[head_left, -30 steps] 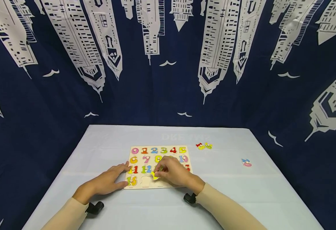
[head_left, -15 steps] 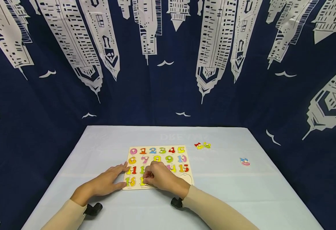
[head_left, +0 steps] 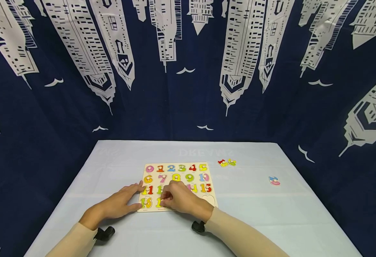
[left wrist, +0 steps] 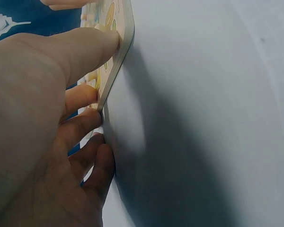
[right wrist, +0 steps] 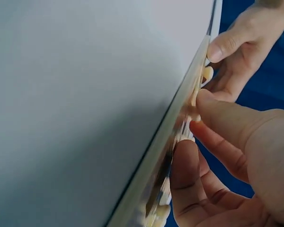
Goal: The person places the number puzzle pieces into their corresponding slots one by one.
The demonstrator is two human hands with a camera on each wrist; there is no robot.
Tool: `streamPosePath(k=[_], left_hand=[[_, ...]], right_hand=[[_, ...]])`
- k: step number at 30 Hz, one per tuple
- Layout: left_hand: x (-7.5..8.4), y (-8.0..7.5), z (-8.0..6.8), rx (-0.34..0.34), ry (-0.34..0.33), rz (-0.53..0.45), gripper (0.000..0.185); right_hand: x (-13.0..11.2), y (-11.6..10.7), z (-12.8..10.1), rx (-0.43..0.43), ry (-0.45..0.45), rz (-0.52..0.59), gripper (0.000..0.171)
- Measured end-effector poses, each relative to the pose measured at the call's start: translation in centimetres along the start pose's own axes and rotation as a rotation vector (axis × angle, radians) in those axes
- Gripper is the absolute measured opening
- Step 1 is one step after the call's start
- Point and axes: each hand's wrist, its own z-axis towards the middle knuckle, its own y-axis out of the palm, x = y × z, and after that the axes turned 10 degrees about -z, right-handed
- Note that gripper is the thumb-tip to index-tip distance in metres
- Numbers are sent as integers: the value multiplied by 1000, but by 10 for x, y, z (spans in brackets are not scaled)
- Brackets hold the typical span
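A wooden number puzzle board (head_left: 209, 198) lies on the table, with colourful knobbed numbers in its rows. My left hand (head_left: 117, 204) rests on the board's left edge with its fingers spread; in the left wrist view its thumb (left wrist: 92, 49) lies on the board's rim. At the bottom row, my right hand (head_left: 183, 200) pinches a yellow number puzzle piece (head_left: 158, 203) between thumb and fingers. That hand covers most of the piece and the slots beside it. An unfilled recess shows at the bottom right of the board.
Two loose number pieces, one red and yellow (head_left: 222, 163), one yellow and green (head_left: 232, 162), lie behind the board to the right. A blue and pink piece (head_left: 274, 181) lies farther right. A dark blue printed cloth (head_left: 175, 103) hangs behind the white table (head_left: 255, 221).
My right hand has moved left and nearer with the yellow piece, bringing it to the bottom row beside 16. Over the last half second it hardly moves. The left hand stays on the edge.
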Motion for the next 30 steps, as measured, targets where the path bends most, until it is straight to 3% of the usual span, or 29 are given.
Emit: streamPosePath(k=[6,12,25,30], left_hand=[[-1,1,1,1,-20,-2,68],[0,2,1,5,-47,-7,70],[1,1,2,9,-46,3,69],[1,1,1,10,-34,-3,68]], right_hand=[[14,-13,-6,23,35,39,8],[37,-35,-15,98,119,-12,10],[131,-81,-37,222,388,-82,32],[168,-93,-43,227,442,-88,40]])
